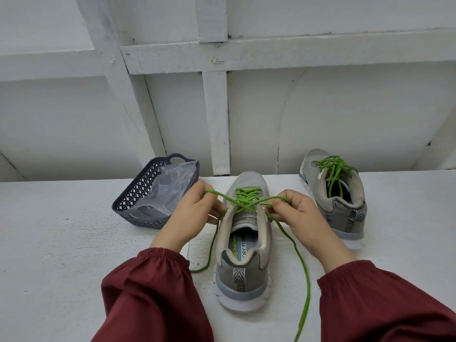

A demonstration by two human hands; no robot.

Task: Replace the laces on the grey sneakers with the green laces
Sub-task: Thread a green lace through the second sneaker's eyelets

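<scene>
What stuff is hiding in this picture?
Head view:
- Top eyelets of the near sneaker: covered by the left hand and right hand pinching the green lace.
- Bottom of the basket: covered by the plastic bag.
- Lace's right end: cut off at the bottom edge.

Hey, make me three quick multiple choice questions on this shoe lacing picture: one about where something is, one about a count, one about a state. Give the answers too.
1. Where does the basket stand relative to the near sneaker?
A) on its left
B) on its right
C) on top of it

2. How many sneakers carry green laces?
A) none
B) one
C) two

3. How is the near sneaker's lace?
A) tied in a finished bow
B) crossed, both strands held
C) lying in the basket

Answers:
1 A: the basket stands left of the shoe.
2 C: the far sneaker is laced green too.
3 B: the left hand and right hand each pinch a strand, with the ends trailing loose.
</scene>
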